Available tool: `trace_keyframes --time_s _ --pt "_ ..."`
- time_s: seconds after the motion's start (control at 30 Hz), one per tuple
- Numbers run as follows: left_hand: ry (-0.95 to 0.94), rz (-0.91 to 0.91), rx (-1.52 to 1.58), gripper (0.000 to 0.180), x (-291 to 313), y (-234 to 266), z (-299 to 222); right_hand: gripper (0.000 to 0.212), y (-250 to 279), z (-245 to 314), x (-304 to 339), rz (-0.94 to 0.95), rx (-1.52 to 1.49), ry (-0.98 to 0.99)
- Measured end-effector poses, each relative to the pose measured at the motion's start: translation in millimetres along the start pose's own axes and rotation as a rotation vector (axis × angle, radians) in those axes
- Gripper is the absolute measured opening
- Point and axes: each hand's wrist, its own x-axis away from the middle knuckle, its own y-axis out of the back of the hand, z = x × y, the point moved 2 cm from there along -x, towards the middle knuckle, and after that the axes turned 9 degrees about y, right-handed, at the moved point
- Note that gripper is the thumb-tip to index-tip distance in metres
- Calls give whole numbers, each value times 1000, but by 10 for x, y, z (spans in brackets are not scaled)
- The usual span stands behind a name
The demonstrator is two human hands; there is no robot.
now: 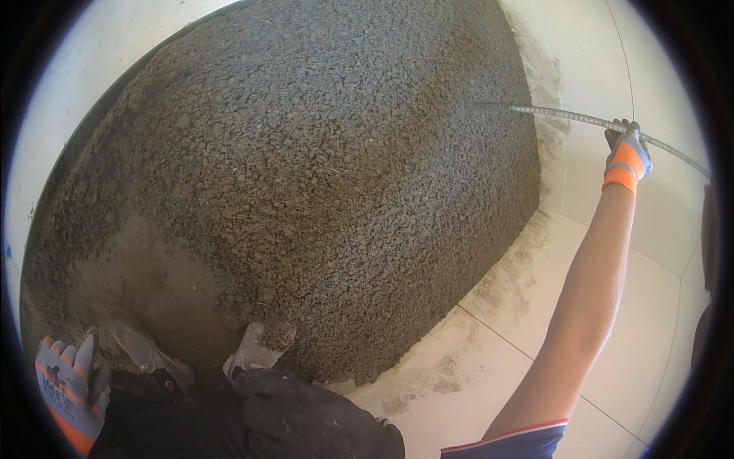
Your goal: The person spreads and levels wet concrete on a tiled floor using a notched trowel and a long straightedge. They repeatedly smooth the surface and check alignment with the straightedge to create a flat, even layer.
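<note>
In the head view, our gloved right hand [629, 153] grips one measuring tape [569, 115], which stretches over pale tiles [489, 359] and one bed of grey mortar [344, 153]. Two shoes [260, 344] show at the mortar's lower left. Our gloved left hand [69, 390] hangs beside them, fingers bent; we cannot tell whether it is closed.

Dark print on the left glove [63, 389]; tape measure [575, 116] markings (unreadably small)

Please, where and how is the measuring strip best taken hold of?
Probably pinch the measuring strip over the pale tiles, coming from the right, where the right hand grips it: it is thin and long, and its left end reaches over the dark bed.
</note>
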Motion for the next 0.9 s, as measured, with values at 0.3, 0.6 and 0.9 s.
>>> trace_keyframes --time_s 0.3,0.6,0.9 --pt "19 55 36 45 -1 17 11 22 11 -52 -49 -14 -11 4" --pt "-115 -81 -44 50 -10 84 -43 23 71 -25 20 -25 -4 5" --pt "-43 93 -41 55 -1 38 116 24 1373 -192 447 -114 204 -4"
